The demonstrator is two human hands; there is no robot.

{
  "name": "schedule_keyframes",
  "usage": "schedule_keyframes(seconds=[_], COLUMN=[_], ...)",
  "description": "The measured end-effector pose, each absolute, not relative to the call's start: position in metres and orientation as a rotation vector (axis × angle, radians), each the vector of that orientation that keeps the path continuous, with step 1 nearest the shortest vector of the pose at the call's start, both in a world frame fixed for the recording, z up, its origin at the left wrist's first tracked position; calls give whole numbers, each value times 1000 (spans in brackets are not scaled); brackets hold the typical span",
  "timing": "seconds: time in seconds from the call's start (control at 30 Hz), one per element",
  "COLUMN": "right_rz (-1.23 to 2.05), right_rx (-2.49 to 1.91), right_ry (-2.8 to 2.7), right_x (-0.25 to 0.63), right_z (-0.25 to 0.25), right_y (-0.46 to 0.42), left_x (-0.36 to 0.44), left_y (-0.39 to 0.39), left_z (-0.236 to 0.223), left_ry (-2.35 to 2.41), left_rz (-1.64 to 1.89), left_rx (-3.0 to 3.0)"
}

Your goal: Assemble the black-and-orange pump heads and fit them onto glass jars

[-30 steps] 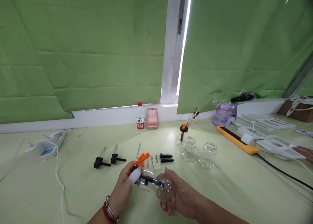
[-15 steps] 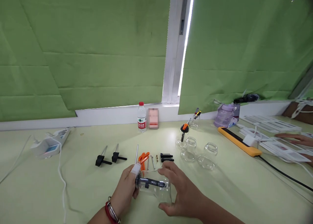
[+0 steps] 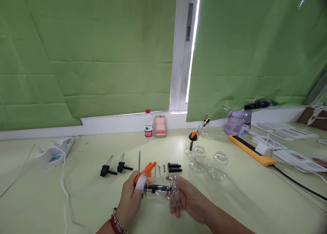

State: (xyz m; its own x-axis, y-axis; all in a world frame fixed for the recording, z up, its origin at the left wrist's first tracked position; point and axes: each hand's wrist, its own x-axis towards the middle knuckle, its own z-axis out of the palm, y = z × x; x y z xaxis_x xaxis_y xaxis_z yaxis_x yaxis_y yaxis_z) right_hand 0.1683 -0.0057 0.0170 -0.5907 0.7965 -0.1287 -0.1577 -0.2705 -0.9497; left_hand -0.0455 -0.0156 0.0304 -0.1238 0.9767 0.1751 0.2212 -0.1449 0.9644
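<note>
My left hand (image 3: 129, 195), with a white wrap on its thumb, is closed around the black lid end of a clear jar (image 3: 160, 196) held sideways. From the lid a black tube (image 3: 158, 188) runs lengthwise inside the jar. A metal rod (image 3: 139, 160) sticks up beside my left fingers, and a bit of orange shows there too. My right hand (image 3: 191, 198) wraps around the jar's rounded base, fingers partly seen through it. Just beyond lie orange handle-like parts (image 3: 149, 166), thin metal pins (image 3: 159, 171), small brown bits (image 3: 164, 168) and black pieces with springs (image 3: 174, 167).
Two black parts with rods (image 3: 108, 169) lie left. To the right stand clear jars (image 3: 221, 158) and a jar with a black-and-orange top (image 3: 193, 136). Behind are a water bottle (image 3: 148, 126), an orange power strip (image 3: 251, 150) and a purple jug (image 3: 234, 123). A white cable (image 3: 63, 186) crosses the left side.
My right hand loosened on the jar's base with fingers spread, then wrapped around it again. My left hand has stayed at the lid end. A co-worker's hand at far right moved in, then back.
</note>
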Motion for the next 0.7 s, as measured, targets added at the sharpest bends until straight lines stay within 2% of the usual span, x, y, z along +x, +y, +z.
schedule_keyframes(seconds=[0.13,0.2,0.27,0.4,0.47,0.63,0.7], right_rz=[1280,1062,1119,1595,1658,994,935], right_rx=[-778,-759,-740,-773,-838,-852,-840], right_ry=[-1851,-1986,-1929,-1672,-1689,-2023,-2039], right_x=[180,184,185,180,179,184,184], right_z=[31,35,34,24,22,29,31], right_y=[-10,-11,-9,-1,1,-4,-5], left_x=[-45,-44,-44,-45,-45,-45,-46], left_y=[-13,-12,-12,-14,-13,-9,-8], left_z=[32,31,29,26,28,28,26], left_ry=[1376,1359,1349,1354,1360,1373,1372], left_rz=[1303,1306,1332,1316,1276,1274,1301], left_rx=[1267,1220,1222,1342,1385,1287,1260])
